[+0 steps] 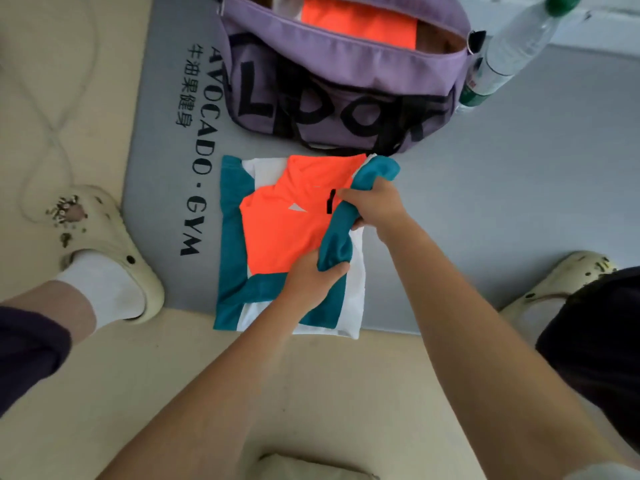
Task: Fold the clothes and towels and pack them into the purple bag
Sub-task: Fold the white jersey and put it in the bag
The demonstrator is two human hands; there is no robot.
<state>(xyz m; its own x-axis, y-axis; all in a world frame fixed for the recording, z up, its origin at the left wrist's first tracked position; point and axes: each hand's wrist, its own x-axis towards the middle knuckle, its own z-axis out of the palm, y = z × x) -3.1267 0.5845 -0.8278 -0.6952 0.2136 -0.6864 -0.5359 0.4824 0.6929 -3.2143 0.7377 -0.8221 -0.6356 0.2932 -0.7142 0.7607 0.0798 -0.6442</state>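
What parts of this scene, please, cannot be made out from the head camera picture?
- Purple bag interior: only an orange item shows; the rim and top edge hide the rest.
- Garment under left hand and right hand: covered.
- Water bottle label: too blurred.

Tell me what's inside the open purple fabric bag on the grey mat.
Through the open zip of the purple fabric bag, a flat bright orange cloth lies on top, with a strip of white fabric beside it. Anything beneath them is covered.

Orange-teal-white shirt [277, 230], black-lettered purple bag [346, 109], grey mat [485, 202]
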